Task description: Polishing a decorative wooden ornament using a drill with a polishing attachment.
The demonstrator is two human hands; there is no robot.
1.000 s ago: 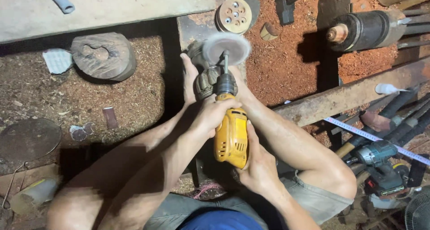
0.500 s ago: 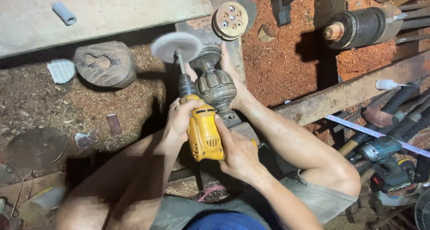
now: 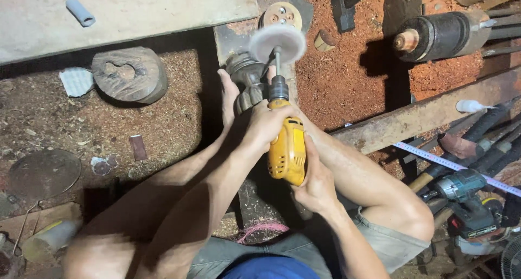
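Your fingers [image 3: 271,119] on the left hand [image 3: 268,128] are curled tight round the front of the yellow drill [image 3: 286,148], just behind its chuck, while your right hand [image 3: 315,184] closes on the rear grip. On the drill's shaft sits a white buffing wheel [image 3: 278,44] (blurred), touching the top of a dark turned wooden piece [image 3: 247,81]. That piece rests against a foot on a dark plank [image 3: 230,37], amid sawdust. Near the far left lies a round wood block [image 3: 130,74]; at the right edge, a teal cordless drill [image 3: 467,195].
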